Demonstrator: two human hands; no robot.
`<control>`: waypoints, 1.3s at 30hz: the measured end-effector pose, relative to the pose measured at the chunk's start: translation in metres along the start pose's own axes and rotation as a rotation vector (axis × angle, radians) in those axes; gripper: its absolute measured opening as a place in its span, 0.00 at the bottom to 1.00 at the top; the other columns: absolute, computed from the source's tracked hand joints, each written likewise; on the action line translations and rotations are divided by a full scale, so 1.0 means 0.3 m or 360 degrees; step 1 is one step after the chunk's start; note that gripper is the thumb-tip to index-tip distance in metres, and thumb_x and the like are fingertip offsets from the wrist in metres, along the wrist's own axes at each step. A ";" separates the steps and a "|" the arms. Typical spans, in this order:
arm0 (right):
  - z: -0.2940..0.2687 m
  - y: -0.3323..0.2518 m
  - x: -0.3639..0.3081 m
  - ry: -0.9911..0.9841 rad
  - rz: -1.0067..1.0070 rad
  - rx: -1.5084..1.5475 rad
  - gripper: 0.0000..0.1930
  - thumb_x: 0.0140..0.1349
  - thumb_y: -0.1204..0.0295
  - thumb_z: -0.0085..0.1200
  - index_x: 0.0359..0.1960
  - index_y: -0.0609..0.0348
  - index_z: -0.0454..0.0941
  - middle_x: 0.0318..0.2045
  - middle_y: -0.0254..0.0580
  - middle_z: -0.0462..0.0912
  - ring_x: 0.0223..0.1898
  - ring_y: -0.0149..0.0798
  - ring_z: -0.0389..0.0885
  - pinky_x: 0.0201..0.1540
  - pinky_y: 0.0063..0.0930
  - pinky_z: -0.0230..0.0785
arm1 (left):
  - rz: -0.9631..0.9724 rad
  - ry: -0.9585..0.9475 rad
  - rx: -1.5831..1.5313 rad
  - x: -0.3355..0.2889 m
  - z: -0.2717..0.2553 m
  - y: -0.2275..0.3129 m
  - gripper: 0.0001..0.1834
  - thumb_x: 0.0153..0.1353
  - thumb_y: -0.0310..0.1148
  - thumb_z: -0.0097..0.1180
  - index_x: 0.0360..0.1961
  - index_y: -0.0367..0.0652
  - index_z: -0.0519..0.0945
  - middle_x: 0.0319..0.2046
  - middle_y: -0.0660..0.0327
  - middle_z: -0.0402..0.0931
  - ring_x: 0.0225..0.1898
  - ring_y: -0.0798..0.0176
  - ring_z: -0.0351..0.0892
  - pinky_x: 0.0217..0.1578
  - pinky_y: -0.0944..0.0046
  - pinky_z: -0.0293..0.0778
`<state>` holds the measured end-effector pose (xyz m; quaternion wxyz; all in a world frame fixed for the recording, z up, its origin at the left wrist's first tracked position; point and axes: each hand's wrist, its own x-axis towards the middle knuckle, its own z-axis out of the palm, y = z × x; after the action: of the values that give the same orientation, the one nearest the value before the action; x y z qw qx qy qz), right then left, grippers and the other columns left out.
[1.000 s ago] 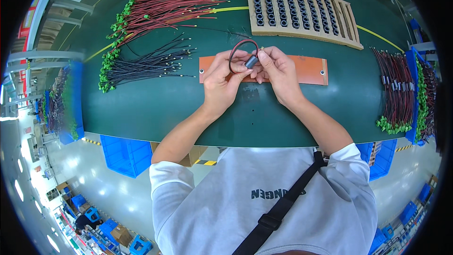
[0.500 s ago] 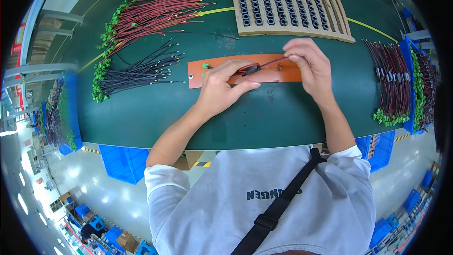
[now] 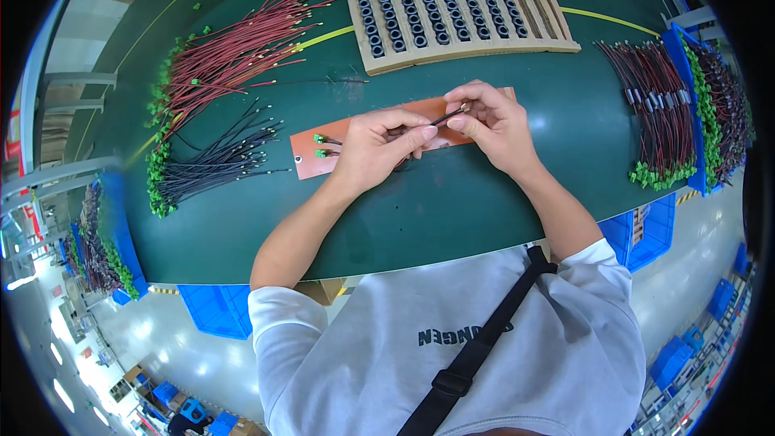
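My left hand (image 3: pixel 375 145) is closed on a pair of wires, thumb and forefinger pinching them over an orange board (image 3: pixel 311 168). Two green connectors (image 3: pixel 323 146) at the wires' far ends stick out on the left, above the board. A dark stretch of wire (image 3: pixel 449 116) spans the gap between my hands. Near its tips, my right hand (image 3: pixel 499 129) pinches the same wires between thumb and fingers. Whatever lies inside my left palm is hidden by the fingers.
Red wires (image 3: pixel 234 48) and black wires (image 3: pixel 218 157) with green connectors lie on the left. A wooden rack (image 3: pixel 476 47) holding rows of black rings sits at the back. Finished-looking wire bundles (image 3: pixel 658 121) lie at the right, beside a blue bin (image 3: pixel 690 105).
My left fingers have closed over the wires, covering the black sleeve-like piece that showed before. My right hand has come nearer to the left. The whole view has shifted and tilted slightly.
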<state>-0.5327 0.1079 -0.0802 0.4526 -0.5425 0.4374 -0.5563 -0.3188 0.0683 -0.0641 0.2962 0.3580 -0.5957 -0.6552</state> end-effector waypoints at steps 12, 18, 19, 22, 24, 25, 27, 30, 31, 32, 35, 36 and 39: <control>-0.027 -0.029 0.015 -0.0209 0.0293 0.0101 0.12 0.75 0.69 0.55 0.41 0.65 0.86 0.34 0.35 0.82 0.32 0.24 0.77 0.35 0.19 0.72 | 0.0116 0.0075 -0.0136 -0.016 0.012 -0.026 0.07 0.70 0.26 0.60 0.41 0.33 0.86 0.33 0.58 0.82 0.28 0.70 0.79 0.28 0.71 0.73; -0.027 -0.026 0.016 -0.0228 0.0210 0.0019 0.10 0.73 0.71 0.57 0.40 0.65 0.87 0.37 0.39 0.86 0.34 0.26 0.80 0.36 0.20 0.74 | -0.0020 0.0080 -0.0251 -0.019 0.005 0.000 0.08 0.71 0.29 0.60 0.41 0.34 0.86 0.32 0.59 0.82 0.27 0.70 0.78 0.27 0.71 0.70; -0.024 -0.024 0.015 -0.0224 0.0204 0.0021 0.10 0.73 0.71 0.57 0.40 0.66 0.87 0.37 0.39 0.86 0.34 0.26 0.80 0.36 0.20 0.74 | -0.0087 0.0087 -0.0299 -0.018 0.003 0.002 0.08 0.71 0.30 0.60 0.41 0.34 0.86 0.32 0.59 0.82 0.26 0.70 0.78 0.26 0.71 0.69; -0.017 -0.020 0.008 -0.0215 0.0214 0.0016 0.09 0.72 0.72 0.57 0.40 0.66 0.87 0.37 0.40 0.86 0.35 0.27 0.82 0.36 0.20 0.75 | -0.0016 0.0026 -0.0168 -0.015 0.005 -0.002 0.08 0.71 0.30 0.60 0.41 0.36 0.86 0.31 0.59 0.83 0.26 0.70 0.78 0.27 0.71 0.69; -0.018 -0.023 0.007 -0.0214 0.0261 -0.0003 0.09 0.72 0.72 0.58 0.40 0.65 0.87 0.37 0.40 0.86 0.36 0.28 0.82 0.37 0.20 0.76 | 0.0026 0.0004 -0.0192 -0.014 0.005 -0.005 0.08 0.71 0.30 0.59 0.41 0.36 0.86 0.32 0.59 0.83 0.26 0.70 0.79 0.27 0.71 0.69; -0.017 -0.023 0.006 -0.0207 0.0259 0.0001 0.09 0.72 0.72 0.58 0.40 0.66 0.87 0.37 0.40 0.86 0.36 0.28 0.82 0.36 0.20 0.76 | 0.0047 -0.0008 -0.0204 -0.013 0.006 -0.006 0.08 0.71 0.29 0.59 0.41 0.36 0.86 0.32 0.58 0.83 0.26 0.70 0.79 0.27 0.71 0.70; -0.015 -0.021 0.005 -0.0194 0.0256 0.0009 0.09 0.72 0.72 0.57 0.39 0.66 0.87 0.36 0.40 0.86 0.35 0.27 0.81 0.35 0.20 0.75 | 0.0020 -0.0027 -0.0212 -0.014 0.007 -0.001 0.08 0.71 0.29 0.59 0.41 0.36 0.85 0.32 0.58 0.83 0.27 0.69 0.79 0.27 0.71 0.70; -0.013 -0.014 0.001 -0.0182 0.0262 0.0039 0.10 0.73 0.71 0.57 0.39 0.66 0.86 0.34 0.39 0.86 0.32 0.26 0.79 0.33 0.20 0.72 | 0.0007 -0.0049 -0.0220 -0.014 0.002 0.004 0.08 0.71 0.29 0.58 0.42 0.35 0.85 0.32 0.58 0.83 0.27 0.69 0.80 0.27 0.70 0.70; -0.013 -0.013 0.001 -0.0182 0.0247 0.0039 0.10 0.73 0.71 0.57 0.39 0.67 0.86 0.34 0.39 0.86 0.31 0.26 0.78 0.32 0.20 0.71 | 0.0008 -0.0057 -0.0222 -0.013 0.000 0.005 0.08 0.71 0.29 0.58 0.42 0.35 0.85 0.32 0.57 0.83 0.27 0.69 0.80 0.27 0.70 0.70; -0.013 -0.012 0.002 -0.0182 0.0233 0.0040 0.11 0.73 0.71 0.57 0.38 0.67 0.86 0.34 0.39 0.86 0.31 0.26 0.77 0.32 0.20 0.71 | 0.0011 -0.0067 -0.0216 -0.013 -0.002 0.005 0.08 0.71 0.28 0.58 0.42 0.35 0.85 0.32 0.57 0.83 0.27 0.69 0.80 0.27 0.70 0.71; -0.013 -0.011 0.004 -0.0195 0.0202 0.0031 0.12 0.74 0.70 0.56 0.38 0.67 0.86 0.33 0.39 0.85 0.29 0.25 0.76 0.31 0.20 0.69 | 0.0017 -0.0094 -0.0212 -0.012 -0.008 0.001 0.08 0.72 0.28 0.58 0.42 0.35 0.85 0.33 0.57 0.83 0.28 0.68 0.81 0.28 0.69 0.73; -0.013 -0.012 0.005 -0.0201 0.0194 0.0026 0.12 0.74 0.69 0.56 0.38 0.67 0.86 0.33 0.38 0.85 0.29 0.25 0.75 0.31 0.20 0.69 | 0.0015 -0.0104 -0.0220 -0.012 -0.011 -0.004 0.08 0.71 0.28 0.58 0.42 0.34 0.85 0.33 0.56 0.83 0.28 0.68 0.81 0.29 0.69 0.73; -0.013 -0.027 0.008 -0.0176 0.0297 0.0110 0.13 0.74 0.69 0.55 0.38 0.67 0.86 0.33 0.38 0.83 0.29 0.25 0.75 0.31 0.21 0.69 | 0.0019 -0.0133 -0.0221 -0.011 -0.018 -0.006 0.08 0.71 0.28 0.58 0.42 0.34 0.85 0.33 0.56 0.83 0.28 0.68 0.81 0.30 0.69 0.75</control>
<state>-0.5367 0.1073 -0.0719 0.5443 -0.5135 0.4409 -0.4956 -0.3125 0.0681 -0.0658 0.2991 0.3055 -0.5628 -0.7074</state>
